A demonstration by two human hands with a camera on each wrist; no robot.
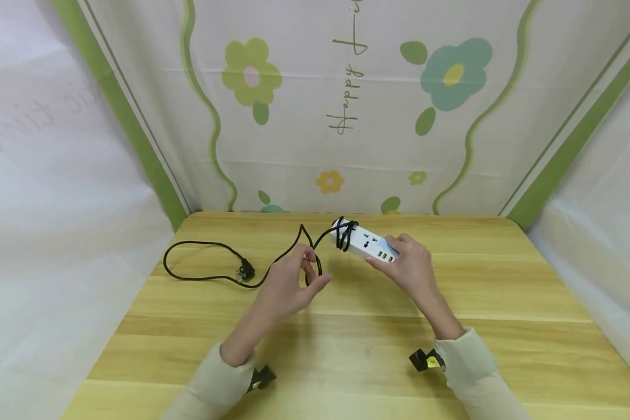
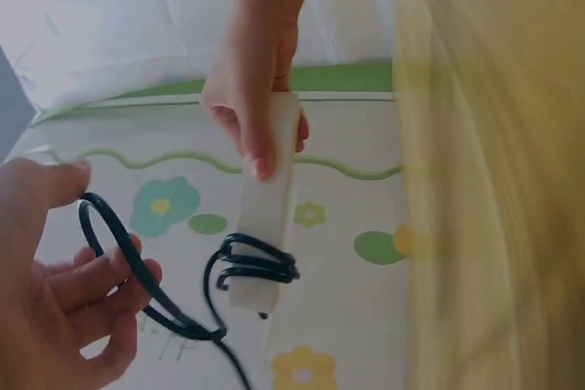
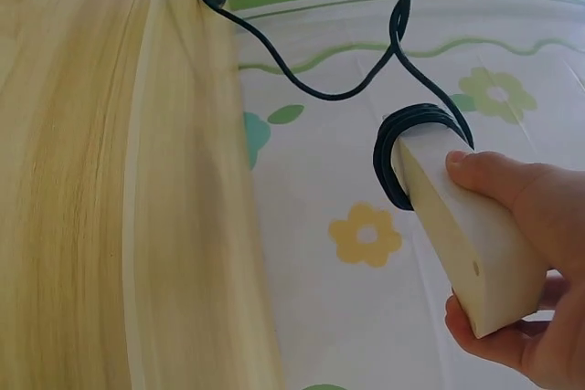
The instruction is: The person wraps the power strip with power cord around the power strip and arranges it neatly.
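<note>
A white power strip, with outlets and USB ports on its face, is gripped at its near end by my right hand. Its black cable is wound several times around the far end. My left hand holds a loop of that cable; in the left wrist view the loop passes around the curled fingers. Seen from the right wrist, thumb and fingers press opposite sides of the strip, its plain side showing. On the left the cable ends in a black plug.
The wooden table reaches back to a white flowered curtain. White sheets hang at both sides. The free cable curves over the table's left part. A small black device sits at each wrist.
</note>
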